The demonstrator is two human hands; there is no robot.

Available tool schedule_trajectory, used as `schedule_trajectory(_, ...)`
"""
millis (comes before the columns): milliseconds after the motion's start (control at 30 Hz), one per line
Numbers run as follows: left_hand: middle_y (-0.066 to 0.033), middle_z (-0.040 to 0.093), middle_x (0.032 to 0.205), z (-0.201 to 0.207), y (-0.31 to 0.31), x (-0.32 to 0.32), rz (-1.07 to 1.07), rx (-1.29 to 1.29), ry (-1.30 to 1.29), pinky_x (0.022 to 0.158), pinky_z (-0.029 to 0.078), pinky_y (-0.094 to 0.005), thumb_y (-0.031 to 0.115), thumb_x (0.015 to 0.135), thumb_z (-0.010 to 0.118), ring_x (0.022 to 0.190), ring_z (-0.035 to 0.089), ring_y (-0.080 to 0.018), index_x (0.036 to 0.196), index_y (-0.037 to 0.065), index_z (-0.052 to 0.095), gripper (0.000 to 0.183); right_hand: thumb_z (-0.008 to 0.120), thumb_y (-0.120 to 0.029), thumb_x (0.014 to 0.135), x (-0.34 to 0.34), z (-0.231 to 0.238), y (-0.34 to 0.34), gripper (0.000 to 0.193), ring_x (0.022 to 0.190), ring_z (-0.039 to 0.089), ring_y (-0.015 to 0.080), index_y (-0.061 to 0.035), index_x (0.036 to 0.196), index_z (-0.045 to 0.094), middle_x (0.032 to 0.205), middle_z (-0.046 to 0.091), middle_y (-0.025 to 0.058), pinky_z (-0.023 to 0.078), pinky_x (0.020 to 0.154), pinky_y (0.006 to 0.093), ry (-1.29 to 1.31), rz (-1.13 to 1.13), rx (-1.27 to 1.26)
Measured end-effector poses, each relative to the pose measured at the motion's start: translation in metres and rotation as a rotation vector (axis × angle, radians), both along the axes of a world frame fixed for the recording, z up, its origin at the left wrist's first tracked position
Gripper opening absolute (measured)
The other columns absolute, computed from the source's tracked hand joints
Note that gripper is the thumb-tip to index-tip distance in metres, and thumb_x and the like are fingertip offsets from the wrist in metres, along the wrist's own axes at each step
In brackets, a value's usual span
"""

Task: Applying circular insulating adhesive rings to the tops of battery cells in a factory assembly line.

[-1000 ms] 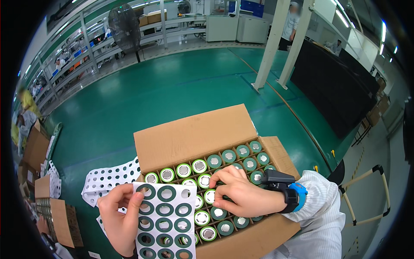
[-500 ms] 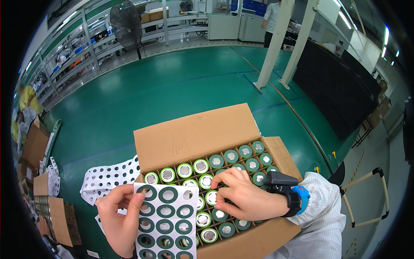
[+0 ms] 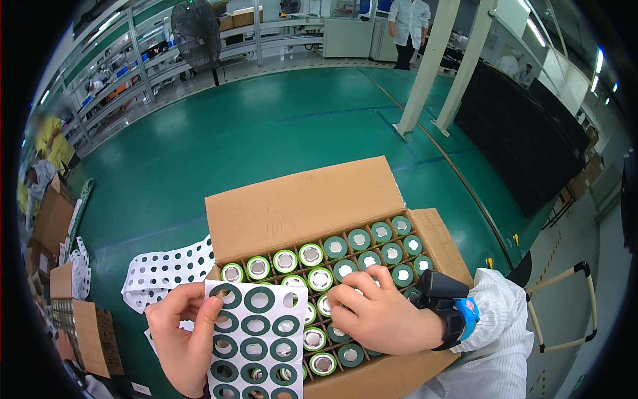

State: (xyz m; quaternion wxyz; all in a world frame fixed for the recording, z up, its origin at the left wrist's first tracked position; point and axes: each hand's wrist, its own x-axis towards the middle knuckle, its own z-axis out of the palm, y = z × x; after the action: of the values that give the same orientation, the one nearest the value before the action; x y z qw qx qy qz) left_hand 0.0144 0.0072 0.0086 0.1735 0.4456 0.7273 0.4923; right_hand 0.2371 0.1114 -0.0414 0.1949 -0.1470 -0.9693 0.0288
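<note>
My left hand pinches the upper left edge of a white sheet between thumb and fingers. Dark green ring stickers line the sheet in rows, and one spot at its top right is a bare hole. My right hand bends over the cells in an open cardboard box, fingers curled down and tips partly hidden. Whatever they pinch or press is not visible. Cylindrical battery cells stand upright in the box; those toward the left show bare silver tops, those toward the right wear green rings.
Perforated white sheets lie left of the box. More cartons with cells stand at the far left, with a co-worker's hand near them. Pale posts, a black screen and a standing person are beyond.
My right hand has shifted slightly right, its fingers lifting and curling differently over the cells. My left hand and the sheet stay nearly still. The person at the back has come more into view.
</note>
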Motion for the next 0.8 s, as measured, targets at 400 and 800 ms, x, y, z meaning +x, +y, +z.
schedule_trajectory(400, -0.0029, 0.056, 0.075, -0.010, -0.002, -0.005, 0.033, 0.097, 0.061, 0.060, 0.042, -0.0198, 0.002, 0.081, 0.066, 0.064, 0.053, -0.0077, 0.094, -0.003, 0.057, 0.016, 0.063, -0.008, 0.069, 0.010, 0.006, 0.001, 0.016, 0.063, 0.058, 0.0158, -0.0040, 0.084, 0.059, 0.074, 0.060, 0.0050, 0.043, 0.053, 0.0261, 0.089, 0.266, -0.187)
schedule_trajectory(800, -0.0092, 0.064, 0.061, -0.008, 0.008, -0.011, -0.128, 0.148, 0.066, 0.049, 0.046, -0.0203, -0.001, 0.078, 0.065, 0.052, 0.062, -0.0118, 0.078, -0.009, 0.060, 0.009, 0.057, -0.016, 0.074, 0.010, 0.033, -0.017, 0.025, 0.063, 0.063, 0.0185, -0.0075, 0.098, 0.057, 0.090, 0.064, 0.0162, 0.047, 0.048, 0.0262, -0.122, 0.375, 0.169)
